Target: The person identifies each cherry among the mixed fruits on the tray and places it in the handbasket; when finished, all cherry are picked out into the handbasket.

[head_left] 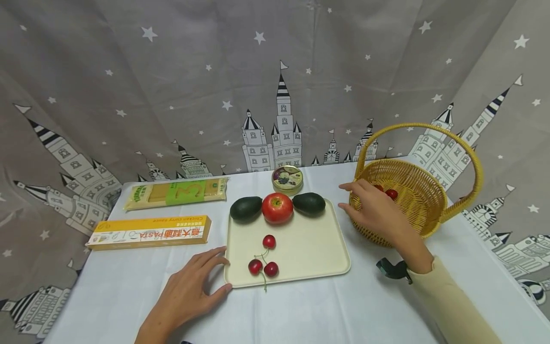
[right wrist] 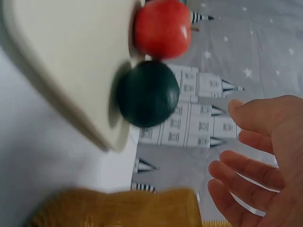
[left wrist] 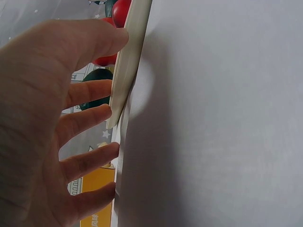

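My left hand (head_left: 185, 289) touches the near left corner of a cream tray (head_left: 313, 248), thumb and fingertips at its rim with the fingers spread. On the tray, a red apple (head_left: 277, 210) sits between two dark green avocados (head_left: 246, 209) along the far side. Three cherries (head_left: 270, 269) with stems lie nearer the front. To the right, my right hand (head_left: 380, 210) hovers by the left rim of a yellow wicker basket (head_left: 423, 203), holding nothing, fingers relaxed and apart. Red cherries (head_left: 391, 194) show inside the basket, partly hidden by this hand.
A yellow pasta box (head_left: 150, 232) and a noodle packet (head_left: 178, 192) lie left of the tray. Behind the apple stands a round tin (head_left: 287, 180). The basket's tall handle (head_left: 477, 177) arches above it. A grey castle-print curtain (head_left: 206, 95) hangs behind the white-covered table (head_left: 296, 315).
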The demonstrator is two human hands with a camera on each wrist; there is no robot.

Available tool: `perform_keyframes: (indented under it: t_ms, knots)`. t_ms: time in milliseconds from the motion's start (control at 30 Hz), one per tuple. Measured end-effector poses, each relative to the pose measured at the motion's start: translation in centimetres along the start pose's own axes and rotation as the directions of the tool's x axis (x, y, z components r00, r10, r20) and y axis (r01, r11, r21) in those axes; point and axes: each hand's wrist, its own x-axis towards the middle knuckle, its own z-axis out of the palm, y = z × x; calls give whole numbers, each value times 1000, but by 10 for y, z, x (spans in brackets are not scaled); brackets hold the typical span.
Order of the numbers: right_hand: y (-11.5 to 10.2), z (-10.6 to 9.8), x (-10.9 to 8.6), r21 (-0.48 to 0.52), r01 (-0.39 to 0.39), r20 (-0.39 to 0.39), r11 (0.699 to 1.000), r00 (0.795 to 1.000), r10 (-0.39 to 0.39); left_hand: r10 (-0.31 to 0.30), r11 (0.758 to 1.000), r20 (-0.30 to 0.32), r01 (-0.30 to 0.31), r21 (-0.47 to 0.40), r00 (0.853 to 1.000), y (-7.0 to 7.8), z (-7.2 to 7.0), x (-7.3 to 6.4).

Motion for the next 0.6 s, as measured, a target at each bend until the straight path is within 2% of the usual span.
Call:
perform_keyframes:
  t_ms: [267,433,600]
  knots:
    - [-26,25,10,35,100,19,994,995,-100,-17,1000,23,17,5,1000,1,1,0]
    - [-43,39,16,49,198,25,979,980,-199,-23,1000,27,22,12,999,1,1,0]
    - [-59,49,19,51,247,48,968,967,-250,-20,1000,24,19,10,1000,1,0,1]
